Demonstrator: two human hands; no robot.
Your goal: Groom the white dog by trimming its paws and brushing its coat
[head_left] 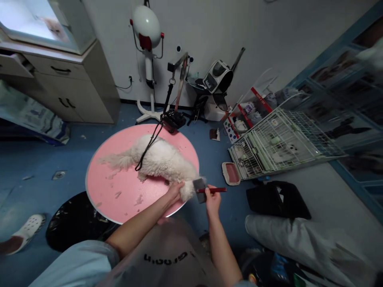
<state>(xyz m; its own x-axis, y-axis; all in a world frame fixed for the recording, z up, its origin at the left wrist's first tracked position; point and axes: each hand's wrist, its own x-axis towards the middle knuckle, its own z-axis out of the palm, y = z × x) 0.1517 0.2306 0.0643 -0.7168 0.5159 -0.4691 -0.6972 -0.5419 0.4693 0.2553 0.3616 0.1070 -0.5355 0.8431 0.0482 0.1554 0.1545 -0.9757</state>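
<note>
A fluffy white dog (167,159) is on a round pink grooming table (125,203), one end of its body at the table's right edge. My left hand (175,192) grips the fur near that end; some of its fingertips are buried in the coat. In my right hand (212,201) is a slicker brush (200,191) with a red handle and a broad grey head. The brush head is against or very close to the fur, and I cannot tell whether it touches. A black loop leash (149,146) hangs across the dog's body.
Loose fur tufts (139,200) lie on the table. Behind it rise a grooming arm (179,79) and a white stand dryer (146,28). To the right are a wire cage (275,143) with a white animal inside and a litter tray (231,173). A person's grey-trousered leg (287,231) extends at lower right.
</note>
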